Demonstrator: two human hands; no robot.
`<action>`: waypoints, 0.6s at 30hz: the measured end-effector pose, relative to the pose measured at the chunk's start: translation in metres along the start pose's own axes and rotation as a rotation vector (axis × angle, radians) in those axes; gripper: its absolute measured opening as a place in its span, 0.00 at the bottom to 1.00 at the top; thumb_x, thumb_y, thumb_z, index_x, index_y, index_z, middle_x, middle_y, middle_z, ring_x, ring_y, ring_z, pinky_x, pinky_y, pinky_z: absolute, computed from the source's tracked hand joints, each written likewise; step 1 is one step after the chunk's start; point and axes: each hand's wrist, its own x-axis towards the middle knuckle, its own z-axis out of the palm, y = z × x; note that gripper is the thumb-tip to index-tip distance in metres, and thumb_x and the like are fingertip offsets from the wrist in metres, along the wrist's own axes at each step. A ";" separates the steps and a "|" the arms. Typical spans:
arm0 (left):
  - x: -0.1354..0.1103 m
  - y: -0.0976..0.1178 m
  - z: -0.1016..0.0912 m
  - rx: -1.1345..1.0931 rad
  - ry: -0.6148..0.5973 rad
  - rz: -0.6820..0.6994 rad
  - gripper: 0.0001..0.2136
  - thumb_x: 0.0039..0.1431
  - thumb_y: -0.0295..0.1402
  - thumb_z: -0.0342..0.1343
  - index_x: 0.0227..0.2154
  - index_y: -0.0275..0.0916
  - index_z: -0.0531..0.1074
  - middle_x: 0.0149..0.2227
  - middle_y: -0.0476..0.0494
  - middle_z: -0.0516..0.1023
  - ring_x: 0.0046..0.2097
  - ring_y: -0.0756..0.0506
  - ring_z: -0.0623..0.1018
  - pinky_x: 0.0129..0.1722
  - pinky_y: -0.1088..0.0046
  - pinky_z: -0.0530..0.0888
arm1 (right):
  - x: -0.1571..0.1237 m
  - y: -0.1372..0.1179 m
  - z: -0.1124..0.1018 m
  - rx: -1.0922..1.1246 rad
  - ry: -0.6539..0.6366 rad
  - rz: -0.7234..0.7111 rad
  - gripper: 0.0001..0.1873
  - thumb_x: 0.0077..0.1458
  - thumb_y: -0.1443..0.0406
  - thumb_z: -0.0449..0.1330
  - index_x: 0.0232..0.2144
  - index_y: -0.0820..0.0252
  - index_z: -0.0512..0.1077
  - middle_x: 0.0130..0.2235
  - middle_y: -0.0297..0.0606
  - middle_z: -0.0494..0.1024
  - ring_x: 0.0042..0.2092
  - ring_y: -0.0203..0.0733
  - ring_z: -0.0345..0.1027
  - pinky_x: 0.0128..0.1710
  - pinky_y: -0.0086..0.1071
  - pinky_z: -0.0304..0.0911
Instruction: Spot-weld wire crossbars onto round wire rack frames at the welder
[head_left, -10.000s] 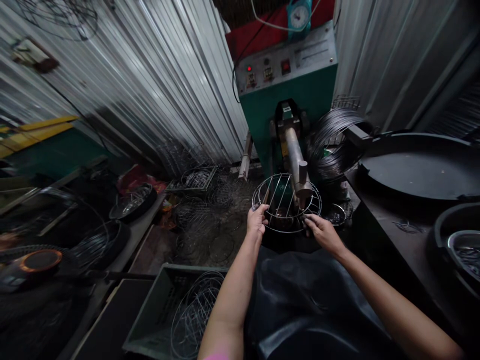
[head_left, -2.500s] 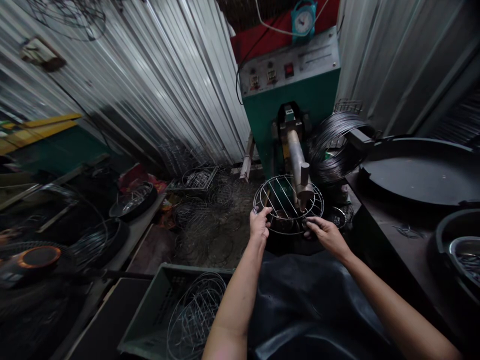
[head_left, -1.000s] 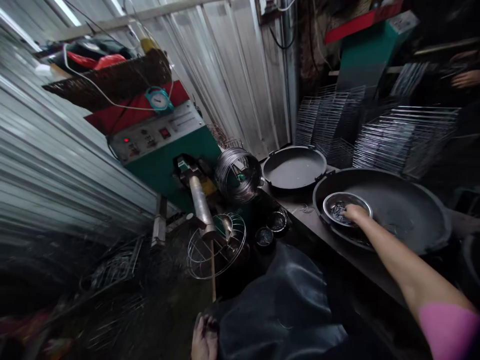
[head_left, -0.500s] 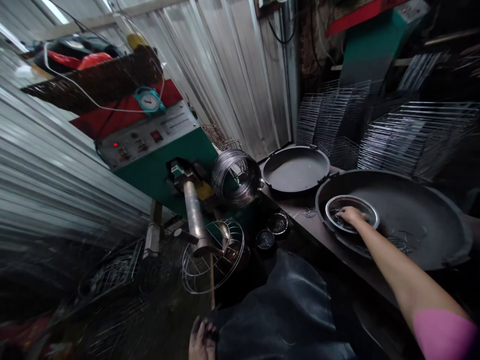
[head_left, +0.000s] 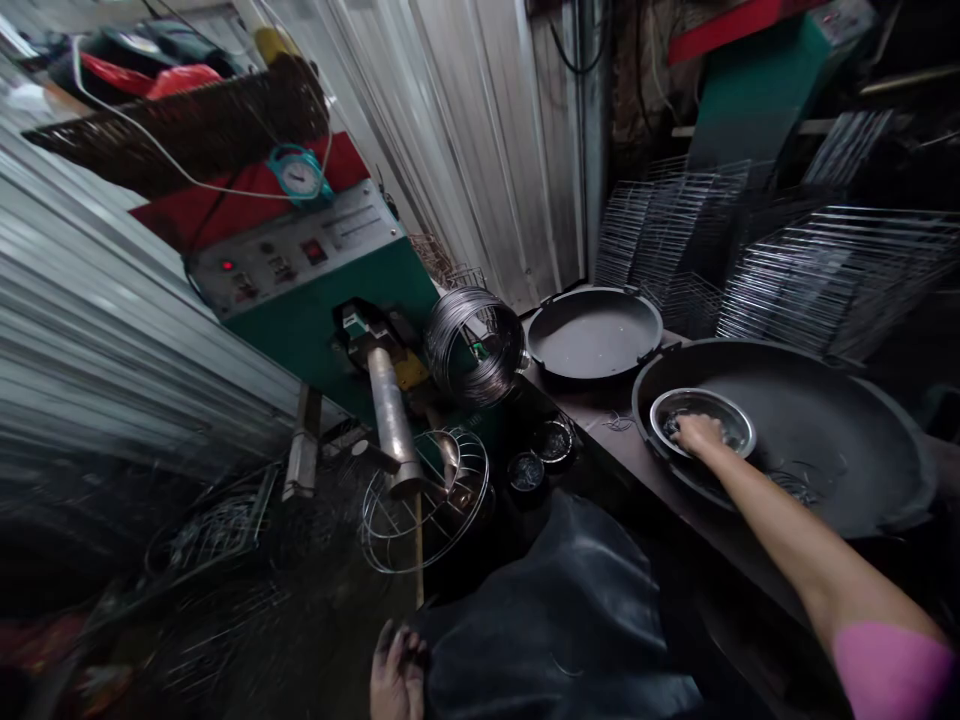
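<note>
My right hand (head_left: 697,432) reaches out into a small steel bowl (head_left: 731,415) that sits inside a large black pan (head_left: 825,440). Its fingers curl down among small wire pieces, and what they pinch is hidden. My left hand (head_left: 397,675) lies low at the bottom edge, fingers loosely stretched beside a black apron (head_left: 570,620), holding nothing. A round wire rack (head_left: 450,510) hangs on the steel arm (head_left: 390,415) of a green machine (head_left: 315,310), with neither hand on it.
A coil of wire (head_left: 474,345) sits beside the machine. A second black pan (head_left: 592,335) lies further back on the bench. Stacks of wire grids (head_left: 810,270) stand at the right. Two small cups (head_left: 541,455) sit near the bench edge, and wire racks litter the floor (head_left: 217,530).
Both hands let go of the round rack, which stays on the machine arm. The view swung right; my right hand went into the steel bowl and my left dropped beside the apron.
</note>
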 end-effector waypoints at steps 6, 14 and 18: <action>-0.004 0.001 0.005 -0.079 0.029 -0.044 0.15 0.46 0.29 0.59 0.39 0.44 0.69 0.34 0.49 0.72 0.31 0.53 0.72 0.31 0.76 0.72 | -0.005 0.003 -0.010 -0.008 -0.007 -0.014 0.15 0.55 0.62 0.54 0.42 0.58 0.74 0.46 0.47 0.76 0.47 0.52 0.67 0.41 0.37 0.59; -0.008 0.006 0.010 -0.104 0.015 -0.055 0.15 0.45 0.28 0.60 0.39 0.43 0.70 0.32 0.50 0.72 0.29 0.53 0.72 0.31 0.75 0.71 | -0.007 0.017 -0.033 -0.037 -0.070 -0.095 0.14 0.56 0.59 0.57 0.41 0.62 0.71 0.45 0.41 0.73 0.46 0.43 0.67 0.46 0.42 0.61; -0.010 0.006 0.010 -0.129 0.011 -0.056 0.15 0.44 0.29 0.61 0.38 0.43 0.69 0.31 0.51 0.72 0.29 0.53 0.72 0.32 0.75 0.71 | -0.007 -0.003 -0.026 -0.012 -0.032 -0.200 0.10 0.55 0.61 0.58 0.37 0.63 0.71 0.43 0.41 0.73 0.46 0.42 0.66 0.47 0.43 0.61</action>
